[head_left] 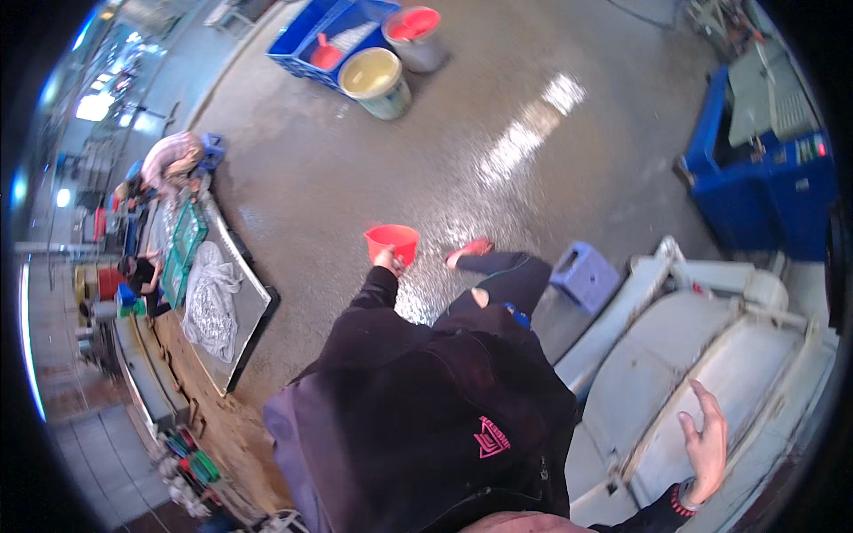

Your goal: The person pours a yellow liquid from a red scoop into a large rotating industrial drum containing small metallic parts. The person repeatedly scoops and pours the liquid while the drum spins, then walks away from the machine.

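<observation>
In front of me, above the wet floor, my left hand [389, 260] is closed on a red plastic scoop [393, 237]. Its bowl faces away from me, and I cannot see what is inside. My right hand [708, 444], with a red band and a watch at the wrist, hangs in the air at the lower right. Its fingers are apart and nothing is in them. Beneath and beside that hand lies a large pale machine [662, 355] with a rounded metal cover; I cannot tell whether the hand touches it.
A blue plastic stool [585, 276] stands beside my leg. At the far side are a blue crate [298, 40] with another red scoop [326, 53], a yellowish bucket [382, 96] and a grey bucket [420, 51]. Blue bin [755, 200] at right; low table [253, 306] at left, people near it.
</observation>
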